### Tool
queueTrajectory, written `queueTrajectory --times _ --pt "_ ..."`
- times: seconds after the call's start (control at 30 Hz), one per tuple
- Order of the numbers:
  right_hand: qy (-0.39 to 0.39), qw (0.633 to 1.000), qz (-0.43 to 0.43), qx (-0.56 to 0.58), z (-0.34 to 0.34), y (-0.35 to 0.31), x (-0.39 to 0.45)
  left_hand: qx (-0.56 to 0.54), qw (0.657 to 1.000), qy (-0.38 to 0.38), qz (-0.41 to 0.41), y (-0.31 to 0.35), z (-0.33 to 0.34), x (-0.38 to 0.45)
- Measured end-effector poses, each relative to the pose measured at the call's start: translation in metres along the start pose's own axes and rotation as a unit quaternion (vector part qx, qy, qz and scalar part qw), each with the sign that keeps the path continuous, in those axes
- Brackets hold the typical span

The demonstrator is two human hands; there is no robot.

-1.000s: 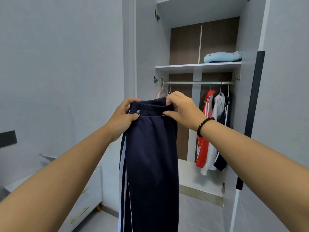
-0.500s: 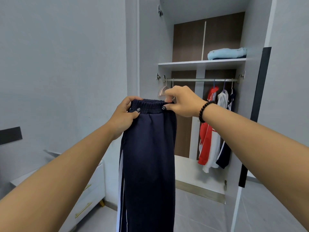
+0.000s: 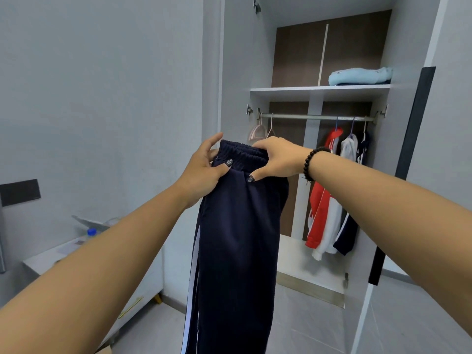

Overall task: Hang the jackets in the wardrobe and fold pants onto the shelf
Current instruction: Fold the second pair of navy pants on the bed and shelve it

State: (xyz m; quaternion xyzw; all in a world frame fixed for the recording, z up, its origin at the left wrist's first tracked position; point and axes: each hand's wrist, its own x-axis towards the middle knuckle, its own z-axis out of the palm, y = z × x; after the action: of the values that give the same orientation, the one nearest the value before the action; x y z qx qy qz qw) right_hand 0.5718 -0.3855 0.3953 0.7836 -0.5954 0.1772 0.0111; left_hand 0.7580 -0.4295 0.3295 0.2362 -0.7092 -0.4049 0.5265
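Both hands are gripping the elastic waistband of the navy pants [image 3: 235, 238]: the left hand [image 3: 204, 172] is pinching its left end and the right hand [image 3: 277, 159] its right end, close together, legs hanging straight down. Behind them the open wardrobe [image 3: 242, 60] is showing a shelf [image 3: 319, 90] carrying folded light-blue clothing [image 3: 360, 75]. Three jackets [image 3: 329, 200] are hanging on the rail [image 3: 316, 116], right of two empty hangers [image 3: 258, 130]; the pants are partly hiding the wardrobe's lower left.

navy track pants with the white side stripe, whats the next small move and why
Probably fold them in half: both hands, left and right, pinch the waistband of the navy track pants, which hang full length, unfolded, before the white wardrobe shelf.
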Motion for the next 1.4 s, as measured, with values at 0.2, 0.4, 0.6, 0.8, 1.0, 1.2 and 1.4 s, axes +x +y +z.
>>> queueTrajectory --times 0.2,0.4,0.6,0.8,1.0,1.2,1.4 --pt "0.116 0.993 -0.027 -0.008 -0.004 -0.017 0.022 0.029 0.995 0.088 0.022 -0.007 -0.002 -0.004" --pt "0.126 0.990 -0.058 -0.027 0.001 -0.039 0.041 0.061 0.995 0.067 -0.033 -0.009 -0.045 0.004" --pt "0.240 0.956 -0.109 0.126 -0.015 -0.094 0.087 0.063 0.981 0.182 0.007 0.036 -0.109 0.017" --pt "0.328 0.891 -0.172 0.262 -0.077 -0.185 0.111 0.136 0.947 0.271 0.101 0.151 -0.176 0.020" --pt "0.282 0.855 -0.239 0.363 -0.124 -0.255 0.090 0.243 0.920 0.279 0.129 0.251 -0.203 -0.027" --pt "0.131 0.824 -0.290 0.469 -0.121 -0.288 0.053 0.273 0.928 0.243 0.071 0.307 -0.207 -0.101" --pt "-0.107 0.811 -0.319 0.479 -0.078 -0.318 0.016 0.272 0.938 0.214 -0.018 0.311 -0.221 -0.185"
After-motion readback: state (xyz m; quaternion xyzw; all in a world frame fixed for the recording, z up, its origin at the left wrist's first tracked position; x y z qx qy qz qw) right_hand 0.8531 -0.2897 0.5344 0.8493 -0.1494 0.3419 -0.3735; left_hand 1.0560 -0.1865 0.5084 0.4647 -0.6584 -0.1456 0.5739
